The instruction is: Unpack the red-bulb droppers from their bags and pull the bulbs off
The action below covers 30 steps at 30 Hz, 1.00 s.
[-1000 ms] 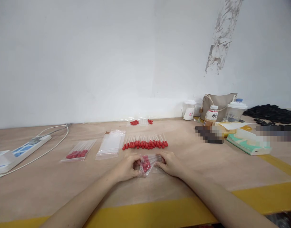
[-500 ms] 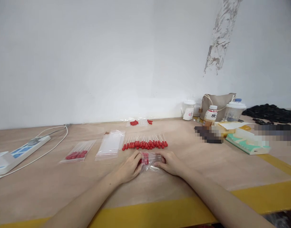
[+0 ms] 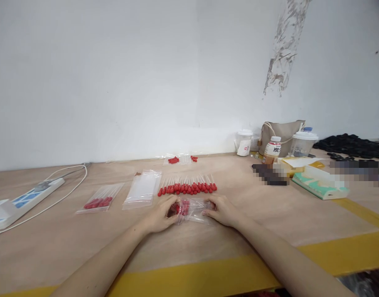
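Observation:
Between my hands lies a clear plastic bag (image 3: 195,211) with several red-tipped swabs (image 3: 183,207) inside, their red ends to the left. My left hand (image 3: 163,213) curls round the bag's left end, fingers bent against the plastic. At the opposite end, my right hand (image 3: 222,210) pinches the bag between thumb and fingers. Just beyond the hands, a row of loose red-tipped swabs (image 3: 189,188) lies with pale sticks pointing away. Left of that row is a stack of flat clear bags (image 3: 143,187). Farther left, a filled bag (image 3: 99,199) holds several swabs.
A power strip (image 3: 28,203) with a white cable is at the left. Small bags with red pieces (image 3: 173,160) lie by the wall. To the right are a bottle (image 3: 272,150), lidded cups (image 3: 244,143), a grey bag (image 3: 280,134), a green-white box (image 3: 319,183) and black pieces (image 3: 350,145).
My left hand has shifted slightly left, and the red ends in the bag have moved left with it. My right hand stays nearly in place. The camera view has turned a little.

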### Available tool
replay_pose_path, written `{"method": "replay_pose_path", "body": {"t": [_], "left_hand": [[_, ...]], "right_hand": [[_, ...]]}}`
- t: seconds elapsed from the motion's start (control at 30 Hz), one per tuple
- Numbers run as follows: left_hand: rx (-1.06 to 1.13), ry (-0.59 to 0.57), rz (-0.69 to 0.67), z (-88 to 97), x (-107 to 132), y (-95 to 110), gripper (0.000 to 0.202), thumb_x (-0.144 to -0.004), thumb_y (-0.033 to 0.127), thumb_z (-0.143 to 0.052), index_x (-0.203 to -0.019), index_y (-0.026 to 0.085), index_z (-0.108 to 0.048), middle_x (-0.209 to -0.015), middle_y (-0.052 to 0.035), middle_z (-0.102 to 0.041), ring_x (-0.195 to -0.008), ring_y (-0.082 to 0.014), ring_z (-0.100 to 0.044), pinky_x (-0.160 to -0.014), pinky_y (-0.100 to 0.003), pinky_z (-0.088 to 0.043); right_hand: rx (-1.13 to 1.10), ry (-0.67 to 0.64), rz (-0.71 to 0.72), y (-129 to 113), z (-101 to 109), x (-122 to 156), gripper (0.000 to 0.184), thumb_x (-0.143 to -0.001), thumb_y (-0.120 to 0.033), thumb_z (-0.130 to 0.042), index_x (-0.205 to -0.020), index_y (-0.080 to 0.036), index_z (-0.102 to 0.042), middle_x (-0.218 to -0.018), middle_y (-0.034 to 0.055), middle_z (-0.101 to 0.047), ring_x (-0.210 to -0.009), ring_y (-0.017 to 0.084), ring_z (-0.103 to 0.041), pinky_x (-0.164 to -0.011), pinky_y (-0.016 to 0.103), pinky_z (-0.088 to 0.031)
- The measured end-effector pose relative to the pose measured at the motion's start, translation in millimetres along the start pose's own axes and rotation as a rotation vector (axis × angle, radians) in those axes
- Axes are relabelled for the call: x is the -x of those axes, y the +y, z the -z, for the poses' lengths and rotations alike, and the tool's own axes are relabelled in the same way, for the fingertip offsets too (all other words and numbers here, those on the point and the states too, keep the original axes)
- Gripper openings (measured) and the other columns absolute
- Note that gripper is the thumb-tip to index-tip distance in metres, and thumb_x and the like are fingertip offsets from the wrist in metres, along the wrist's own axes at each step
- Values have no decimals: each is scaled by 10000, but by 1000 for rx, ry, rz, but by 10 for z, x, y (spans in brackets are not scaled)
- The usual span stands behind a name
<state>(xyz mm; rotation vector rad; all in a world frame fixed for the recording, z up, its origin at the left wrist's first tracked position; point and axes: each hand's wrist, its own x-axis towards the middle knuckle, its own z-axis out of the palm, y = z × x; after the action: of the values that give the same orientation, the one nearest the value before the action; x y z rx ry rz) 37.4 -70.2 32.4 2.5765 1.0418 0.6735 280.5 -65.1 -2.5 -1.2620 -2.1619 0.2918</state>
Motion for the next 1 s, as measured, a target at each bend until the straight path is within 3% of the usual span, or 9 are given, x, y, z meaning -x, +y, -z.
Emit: {"method": "replay_pose_path", "body": {"t": [0.2,0.33,0.43,0.6,0.67,0.73,0.87,0.9,1.0], "left_hand": [[-28,41,-17,-53,-10,-43,61,-778,213,-455,-817,182,-490,-821,-25,-518,-771,-155,-469,-696,-261,-384],[88,54,10,13,-24,-94,73,-769,229,-481,-806,174,-510,-868,-37,-532,-785,-144,-503,-668,-243,-413],[255,9,110,198,-15,-177,129,-751,284,-535,-808,168,-537,-874,-41,-571,-787,-143,-545,-668,-247,-439],[450,-7,342,738,177,-494,214,-659,332,-654,-787,176,-581,-738,-17,-649,-717,-153,-604,-650,-258,-467],[502,57,427,922,288,-663,245,-618,331,-690,-789,179,-601,-746,-20,-667,-705,-153,-616,-654,-255,-480],[571,255,474,1007,357,-804,291,-568,353,-723,-763,176,-600,-796,-37,-679,-740,-170,-628,-668,-271,-499],[537,662,477,818,270,-906,354,-518,390,-740,-733,153,-587,-841,-62,-677,-800,-201,-628,-707,-310,-505],[470,708,480,717,211,-903,359,-530,403,-728,-744,149,-592,-835,-62,-675,-782,-197,-630,-699,-308,-503],[257,697,456,403,22,-894,329,-600,424,-672,-771,150,-608,-789,-46,-660,-705,-177,-628,-661,-298,-503]], "right_hand": [[-8,-13,-17,-8,12,-7,277,-662,-331,-653,-864,-147,-610,-659,2,-538,-611,123,-479,-561,220,-345],[-4,-21,-50,24,40,-11,265,-663,-335,-651,-846,-147,-611,-635,-4,-534,-594,117,-470,-553,217,-334],[-12,-51,-85,51,87,-9,265,-658,-329,-651,-847,-147,-613,-620,-10,-526,-579,112,-462,-543,213,-326],[-35,-86,-108,65,145,-4,275,-661,-337,-637,-864,-152,-615,-622,-13,-522,-588,116,-466,-550,217,-327],[-34,-85,-104,69,146,-4,275,-658,-339,-638,-861,-154,-617,-633,-11,-525,-598,119,-468,-556,221,-328],[-35,-85,-107,77,140,-4,277,-654,-340,-639,-861,-158,-616,-639,-12,-523,-596,118,-463,-553,221,-326],[-50,-92,-114,93,130,-2,288,-656,-344,-635,-876,-160,-609,-629,-18,-514,-578,112,-453,-545,220,-323],[-53,-95,-114,95,129,-1,290,-658,-347,-632,-880,-161,-608,-625,-19,-513,-575,111,-452,-544,220,-322],[-58,-96,-115,95,129,0,286,-661,-348,-627,-876,-161,-606,-617,-20,-508,-573,110,-448,-542,219,-319]]}}
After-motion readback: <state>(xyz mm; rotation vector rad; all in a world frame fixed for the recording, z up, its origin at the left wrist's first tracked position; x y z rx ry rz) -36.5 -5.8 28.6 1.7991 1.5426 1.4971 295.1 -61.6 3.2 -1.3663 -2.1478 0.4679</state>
